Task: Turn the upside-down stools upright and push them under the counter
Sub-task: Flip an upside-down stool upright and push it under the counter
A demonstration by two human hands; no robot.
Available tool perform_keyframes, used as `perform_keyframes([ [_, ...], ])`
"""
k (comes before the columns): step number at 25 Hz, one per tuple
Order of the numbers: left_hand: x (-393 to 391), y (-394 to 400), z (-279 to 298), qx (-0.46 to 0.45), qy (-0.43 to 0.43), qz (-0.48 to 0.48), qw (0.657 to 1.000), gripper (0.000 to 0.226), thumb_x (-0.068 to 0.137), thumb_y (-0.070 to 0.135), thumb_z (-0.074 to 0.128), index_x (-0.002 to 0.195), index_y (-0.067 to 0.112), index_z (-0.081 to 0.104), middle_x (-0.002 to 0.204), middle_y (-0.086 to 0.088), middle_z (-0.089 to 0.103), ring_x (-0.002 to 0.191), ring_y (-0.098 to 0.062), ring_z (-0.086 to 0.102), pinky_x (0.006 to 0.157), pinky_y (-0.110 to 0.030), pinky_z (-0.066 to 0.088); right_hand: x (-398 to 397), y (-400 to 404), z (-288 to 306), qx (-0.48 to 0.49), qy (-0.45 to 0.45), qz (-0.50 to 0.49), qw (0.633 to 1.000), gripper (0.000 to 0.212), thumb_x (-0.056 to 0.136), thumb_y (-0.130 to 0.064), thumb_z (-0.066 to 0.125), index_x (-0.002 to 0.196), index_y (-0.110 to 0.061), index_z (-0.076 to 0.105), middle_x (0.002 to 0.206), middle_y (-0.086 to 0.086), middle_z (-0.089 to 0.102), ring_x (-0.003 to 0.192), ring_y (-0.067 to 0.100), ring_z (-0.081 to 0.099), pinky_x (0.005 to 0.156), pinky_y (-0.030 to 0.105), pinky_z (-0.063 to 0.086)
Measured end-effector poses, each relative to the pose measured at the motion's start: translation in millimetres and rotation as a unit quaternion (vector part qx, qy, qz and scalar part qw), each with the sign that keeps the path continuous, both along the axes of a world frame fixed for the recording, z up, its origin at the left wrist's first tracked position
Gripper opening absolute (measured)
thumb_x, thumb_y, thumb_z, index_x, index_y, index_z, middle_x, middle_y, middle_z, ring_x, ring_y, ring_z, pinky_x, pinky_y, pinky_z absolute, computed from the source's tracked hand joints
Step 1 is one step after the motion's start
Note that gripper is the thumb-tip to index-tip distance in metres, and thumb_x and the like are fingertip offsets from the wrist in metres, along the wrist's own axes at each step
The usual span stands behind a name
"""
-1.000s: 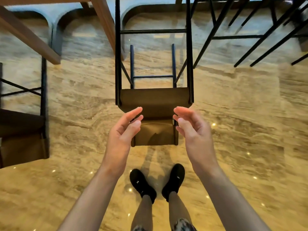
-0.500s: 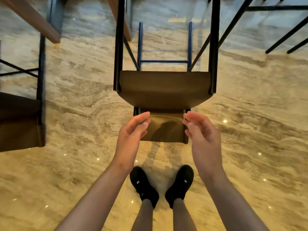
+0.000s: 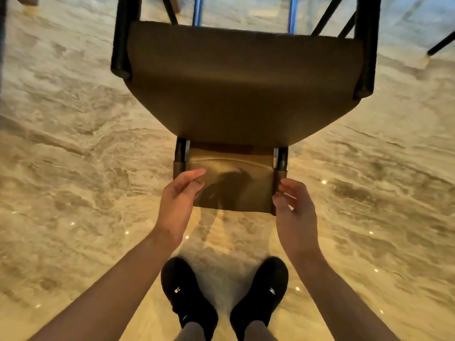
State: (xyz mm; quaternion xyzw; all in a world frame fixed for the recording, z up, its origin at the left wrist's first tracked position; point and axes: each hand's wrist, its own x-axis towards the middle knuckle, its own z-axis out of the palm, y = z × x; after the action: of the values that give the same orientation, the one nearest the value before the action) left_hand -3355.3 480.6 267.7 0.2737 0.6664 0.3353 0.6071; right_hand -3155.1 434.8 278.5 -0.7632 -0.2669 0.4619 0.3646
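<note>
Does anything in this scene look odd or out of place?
Yes: the brown padded stool with black metal legs is upside down, legs pointing up, backrest toward the marble floor. Both hands reach for its backrest.

The floor (image 3: 73, 148) was polished stone, tan with grey-brown veining, and paler grey toward the far edge. Small bright light reflections (image 3: 324, 181) dotted its near half. Thin dark furniture legs (image 3: 440, 44) stood at the far right, one ending in a pale foot.
</note>
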Motion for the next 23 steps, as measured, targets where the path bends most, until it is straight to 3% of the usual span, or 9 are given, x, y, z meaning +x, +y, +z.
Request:
perform_keyframes([
  [5, -26, 12, -137, 0.030, 0.049, 0.000, 0.998, 0.022, 0.098, 0.009, 0.056, 0.099, 0.023, 0.072, 0.115, -0.005, 0.069, 0.108, -0.018, 0.062, 0.093, -0.031, 0.050, 23, 1, -139, -0.006, -0.087, 0.041, 0.995, 0.031, 0.097, -0.015, 0.055, 0.126, -0.024, 0.054, 0.117, -0.011, 0.056, 0.100, -0.011, 0.054, 0.084, 0.025, 0.053],
  [8, -38, 23, -203, 0.055, 0.060, 0.040, 0.996, 0.019, 0.097, 0.008, 0.059, 0.095, 0.023, 0.070, 0.093, 0.009, 0.072, 0.093, -0.013, 0.065, 0.074, -0.023, 0.055, 36, 11, -210, 0.003, -0.177, 0.104, 0.979, 0.040, 0.094, -0.016, 0.058, 0.131, -0.026, 0.048, 0.124, -0.005, 0.045, 0.101, -0.009, 0.048, 0.088, 0.015, 0.043],
  [10, -52, 26, -243, 0.102, 0.192, 0.059, 0.974, 0.013, 0.094, 0.012, 0.064, 0.104, 0.021, 0.064, 0.101, 0.007, 0.067, 0.099, -0.015, 0.062, 0.083, -0.032, 0.056, 41, 18, -250, -0.003, -0.222, 0.117, 0.968, 0.051, 0.093, -0.018, 0.063, 0.139, -0.021, 0.042, 0.134, 0.000, 0.039, 0.113, 0.005, 0.045, 0.100, 0.026, 0.040],
  [13, -72, 27, -285, 0.100, 0.327, 0.050, 0.938, 0.040, 0.089, 0.027, 0.072, 0.123, 0.016, 0.054, 0.120, -0.002, 0.053, 0.116, -0.024, 0.054, 0.096, -0.041, 0.049, 48, 27, -292, -0.003, -0.295, 0.095, 0.951, 0.063, 0.089, -0.027, 0.069, 0.143, -0.015, 0.037, 0.139, 0.010, 0.035, 0.127, 0.028, 0.039, 0.108, 0.039, 0.038],
  [16, -85, 32, -306, 0.028, 0.240, 0.041, 0.970, 0.043, 0.088, 0.044, 0.070, 0.119, 0.018, 0.054, 0.109, 0.000, 0.062, 0.104, -0.021, 0.061, 0.080, -0.029, 0.049, 61, 24, -312, 0.028, -0.321, 0.084, 0.943, 0.068, 0.088, -0.032, 0.071, 0.143, -0.015, 0.034, 0.136, 0.006, 0.035, 0.124, 0.022, 0.037, 0.104, 0.031, 0.036],
  [18, -93, 35, -316, 0.019, 0.237, -0.021, 0.971, 0.040, 0.086, 0.053, 0.068, 0.106, 0.018, 0.064, 0.097, 0.000, 0.069, 0.092, -0.020, 0.066, 0.074, -0.032, 0.052, 68, 21, -316, 0.006, -0.252, 0.056, 0.966, 0.057, 0.091, -0.034, 0.067, 0.137, -0.015, 0.039, 0.126, 0.001, 0.044, 0.117, 0.018, 0.044, 0.096, 0.027, 0.041],
  [19, -97, 35, -318, 0.020, 0.242, -0.043, 0.969, 0.040, 0.085, 0.055, 0.068, 0.102, 0.019, 0.067, 0.093, -0.001, 0.071, 0.088, -0.020, 0.068, 0.075, -0.036, 0.054, 69, 19, -317, -0.023, -0.213, 0.037, 0.976, 0.044, 0.093, -0.036, 0.064, 0.128, -0.015, 0.046, 0.114, -0.002, 0.052, 0.109, 0.019, 0.053, 0.084, 0.024, 0.047],
  [21, -94, 33, -319, 0.019, 0.260, -0.066, 0.963, 0.037, 0.084, 0.057, 0.068, 0.097, 0.023, 0.067, 0.089, -0.002, 0.071, 0.084, -0.020, 0.067, 0.071, -0.038, 0.056, 73, 15, -316, -0.079, -0.176, 0.024, 0.981, 0.028, 0.095, -0.042, 0.058, 0.108, -0.017, 0.054, 0.089, -0.005, 0.060, 0.087, 0.019, 0.063, 0.057, 0.021, 0.041],
  [23, -88, 31, -321, 0.022, 0.309, -0.066, 0.949, 0.034, 0.086, 0.057, 0.065, 0.094, 0.024, 0.063, 0.086, -0.002, 0.067, 0.079, -0.019, 0.064, 0.060, -0.032, 0.049, 73, 15, -317, -0.102, -0.158, 0.027, 0.982, 0.027, 0.096, -0.045, 0.055, 0.100, -0.019, 0.055, 0.084, -0.003, 0.062, 0.074, 0.011, 0.060, 0.052, 0.022, 0.038],
])
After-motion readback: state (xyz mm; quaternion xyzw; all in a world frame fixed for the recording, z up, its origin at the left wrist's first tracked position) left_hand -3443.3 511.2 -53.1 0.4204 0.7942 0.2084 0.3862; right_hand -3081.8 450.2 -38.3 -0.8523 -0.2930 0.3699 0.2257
